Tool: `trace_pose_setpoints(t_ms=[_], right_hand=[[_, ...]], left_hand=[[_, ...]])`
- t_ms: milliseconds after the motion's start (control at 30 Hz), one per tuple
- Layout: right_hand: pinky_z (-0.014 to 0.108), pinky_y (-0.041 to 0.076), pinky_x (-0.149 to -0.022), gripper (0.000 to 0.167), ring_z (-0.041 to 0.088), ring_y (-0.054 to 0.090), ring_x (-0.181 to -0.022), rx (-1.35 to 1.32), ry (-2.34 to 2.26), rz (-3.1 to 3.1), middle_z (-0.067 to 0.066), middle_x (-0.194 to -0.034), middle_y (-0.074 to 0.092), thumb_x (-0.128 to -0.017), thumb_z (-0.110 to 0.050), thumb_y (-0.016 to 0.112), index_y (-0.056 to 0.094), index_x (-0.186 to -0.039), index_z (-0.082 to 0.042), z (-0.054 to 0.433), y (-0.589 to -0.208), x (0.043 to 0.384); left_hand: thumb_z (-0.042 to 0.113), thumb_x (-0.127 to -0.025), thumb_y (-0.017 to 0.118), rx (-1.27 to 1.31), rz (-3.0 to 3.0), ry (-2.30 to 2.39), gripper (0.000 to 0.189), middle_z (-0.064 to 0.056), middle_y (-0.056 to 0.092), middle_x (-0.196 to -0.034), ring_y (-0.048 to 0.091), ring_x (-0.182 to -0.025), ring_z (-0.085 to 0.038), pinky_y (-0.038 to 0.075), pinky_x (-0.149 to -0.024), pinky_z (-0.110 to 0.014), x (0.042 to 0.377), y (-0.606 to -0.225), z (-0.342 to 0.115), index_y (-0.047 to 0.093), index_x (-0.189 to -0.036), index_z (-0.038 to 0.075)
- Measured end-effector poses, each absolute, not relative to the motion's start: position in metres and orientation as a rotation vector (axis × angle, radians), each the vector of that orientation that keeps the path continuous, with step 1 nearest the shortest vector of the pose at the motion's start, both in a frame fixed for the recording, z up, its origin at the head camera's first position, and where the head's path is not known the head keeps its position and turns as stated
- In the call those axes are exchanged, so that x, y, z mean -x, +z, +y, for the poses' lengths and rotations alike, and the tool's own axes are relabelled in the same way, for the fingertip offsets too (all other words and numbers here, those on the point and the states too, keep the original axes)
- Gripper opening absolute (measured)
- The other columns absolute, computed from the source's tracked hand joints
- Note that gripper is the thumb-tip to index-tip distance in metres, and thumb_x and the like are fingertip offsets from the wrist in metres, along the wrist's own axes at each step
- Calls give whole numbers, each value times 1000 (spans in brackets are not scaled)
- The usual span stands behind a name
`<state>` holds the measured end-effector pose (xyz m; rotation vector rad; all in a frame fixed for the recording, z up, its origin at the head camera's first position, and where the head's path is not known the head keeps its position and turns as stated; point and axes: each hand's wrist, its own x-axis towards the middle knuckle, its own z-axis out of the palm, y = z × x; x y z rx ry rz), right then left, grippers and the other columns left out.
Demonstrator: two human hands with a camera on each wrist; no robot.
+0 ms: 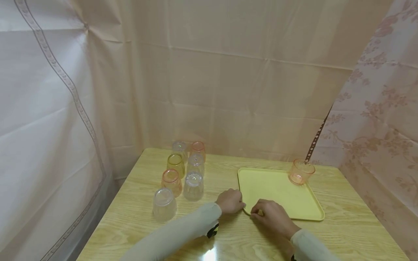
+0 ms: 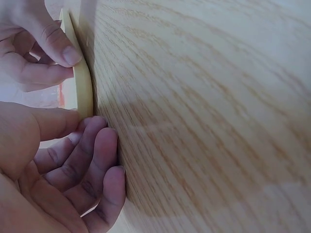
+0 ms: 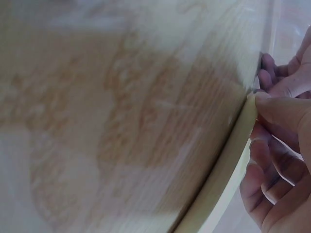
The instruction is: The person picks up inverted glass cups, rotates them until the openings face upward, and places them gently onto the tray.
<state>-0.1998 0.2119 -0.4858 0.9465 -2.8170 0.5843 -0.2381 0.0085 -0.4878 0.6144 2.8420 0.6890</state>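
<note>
A yellow tray (image 1: 277, 190) lies flat on the wooden table. My left hand (image 1: 231, 201) pinches its rim at the near left corner; in the left wrist view the thumb and fingers of the left hand (image 2: 58, 165) meet at the tray's edge (image 2: 83, 90). Just to the right, my right hand (image 1: 272, 215) pinches the near rim close to that corner. The thumb of the right hand (image 3: 284, 126) sits on the rim (image 3: 238, 145) in the right wrist view. An orange tumbler (image 1: 301, 172), wide mouth up, stands at the tray's far right corner.
Left of the tray stand several tumblers, apparently upside down, in two rows: clear ones (image 1: 164, 204), orange ones (image 1: 171, 182) and a yellow one (image 1: 176, 166). Cloth curtains (image 1: 228, 90) hang behind and beside the wooden table (image 1: 130, 217).
</note>
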Motion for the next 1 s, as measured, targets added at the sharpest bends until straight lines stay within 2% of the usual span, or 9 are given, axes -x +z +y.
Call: trace_pose_setpoints(t_ms=[400,800,900,1000], right_hand=[[21,49,-60,5,-2,56,-71,-944,587,-2794,-16,-85,65,-87,-15,83,78,-88,-18,208,-489,200],[21,48,-58,6,-1,57,-70,-961,586,-2791,-15,-84,65,-87,-14,83,78,-87,-18,208,-487,201],[21,48,-58,6,-2,56,-69,-955,590,-2801,-15,-84,65,-87,-14,83,78,-87,-18,208,-486,200],[21,48,-58,6,-2,56,-69,-945,584,-2804,-14,-84,65,-87,-15,83,78,-86,-18,207,-486,200]], left_hand=[[29,-95,73,-666,2860,684,47,8,42,-51,37,-45,-7,31,-42,-23,237,-485,5,50,-56,16],[23,-99,67,-899,2835,604,42,11,41,-53,35,-45,-3,30,-43,-21,231,-450,-16,48,-62,18],[22,-98,65,-927,2854,583,36,12,43,-54,37,-46,-2,30,-43,-21,229,-442,-27,52,-65,19],[22,-98,64,-946,2866,579,28,12,50,-59,43,-49,-3,36,-44,-21,226,-433,-40,58,-71,19]])
